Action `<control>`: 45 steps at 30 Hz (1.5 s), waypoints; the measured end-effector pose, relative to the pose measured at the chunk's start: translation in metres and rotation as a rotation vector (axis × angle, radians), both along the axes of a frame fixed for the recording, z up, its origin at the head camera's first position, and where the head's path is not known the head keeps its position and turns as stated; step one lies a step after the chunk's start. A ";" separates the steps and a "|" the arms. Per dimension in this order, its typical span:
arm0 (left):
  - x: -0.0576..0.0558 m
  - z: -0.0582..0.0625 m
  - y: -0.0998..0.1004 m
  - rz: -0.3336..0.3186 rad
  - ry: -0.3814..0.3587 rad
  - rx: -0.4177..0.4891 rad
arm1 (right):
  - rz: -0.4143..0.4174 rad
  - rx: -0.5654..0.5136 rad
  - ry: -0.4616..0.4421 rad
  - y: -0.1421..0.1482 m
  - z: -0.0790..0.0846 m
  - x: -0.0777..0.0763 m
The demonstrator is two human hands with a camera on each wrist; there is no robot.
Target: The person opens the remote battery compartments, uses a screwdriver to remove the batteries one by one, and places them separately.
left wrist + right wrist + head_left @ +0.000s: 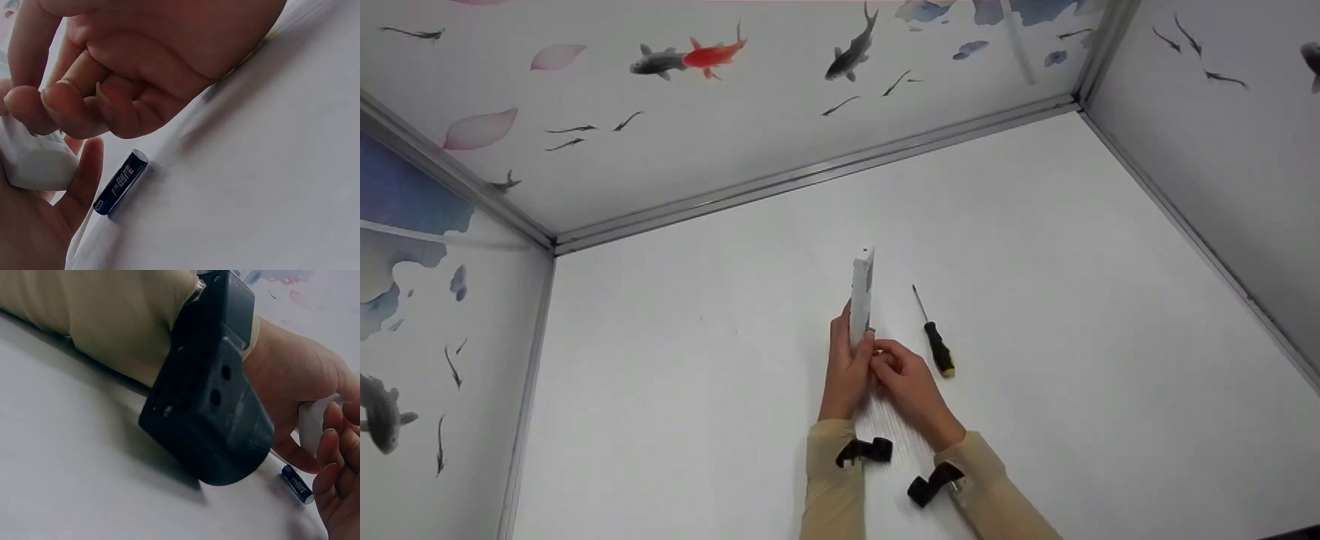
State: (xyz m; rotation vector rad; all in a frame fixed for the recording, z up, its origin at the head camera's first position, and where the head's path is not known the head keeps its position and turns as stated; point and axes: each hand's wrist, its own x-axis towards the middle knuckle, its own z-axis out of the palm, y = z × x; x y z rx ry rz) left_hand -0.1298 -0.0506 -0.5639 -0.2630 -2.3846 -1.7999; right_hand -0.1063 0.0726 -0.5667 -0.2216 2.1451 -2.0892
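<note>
My left hand (847, 375) holds a long, slim white device (861, 296) upright, its narrow side toward me and fingers wrapped behind it. The device's rounded white end (45, 167) shows between thumb and palm in the left wrist view. My right hand (911, 382) is at the device's lower right side, fingers bent inward with the tips close to it. I cannot tell whether those fingertips pinch something small. Below the hands, a dark blue AAA battery (121, 181) lies on the white table; the right wrist view shows this battery (297, 484) beside the fingers too.
A screwdriver (937, 349) with a black and yellow handle lies just right of my right hand, its tip pointing away. The white table (675, 420) is bordered by grey metal rails (810, 176) and panels printed with fish. Black wrist cameras (214, 394) sit on both sleeves.
</note>
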 end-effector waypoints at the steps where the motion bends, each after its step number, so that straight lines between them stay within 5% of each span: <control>1: 0.000 0.000 0.000 -0.002 0.009 -0.003 | 0.002 0.008 -0.001 -0.001 0.003 0.001; 10: 0.002 -0.001 0.004 -0.039 -0.004 -0.009 | -0.037 0.093 0.022 -0.004 0.027 0.008; 17: 0.007 0.014 0.005 -0.072 -0.075 0.049 | -0.028 -0.022 -0.042 0.002 0.009 0.001; 22: 0.015 0.034 0.006 -0.100 -0.063 0.027 | -0.019 -0.031 -0.048 0.004 -0.004 -0.004; 27: 0.016 0.039 0.006 -0.117 -0.052 0.007 | -0.019 -0.048 -0.076 0.003 -0.007 -0.005; 33: 0.015 0.035 0.006 -0.122 -0.055 0.008 | -0.002 -0.078 -0.112 0.003 -0.007 -0.005; 40: 0.004 0.003 0.003 -0.123 -0.066 0.001 | 0.014 -0.090 -0.119 0.003 -0.006 -0.005; 45: 0.003 0.000 0.003 -0.120 -0.027 -0.007 | -0.022 -0.059 -0.095 0.003 -0.005 -0.004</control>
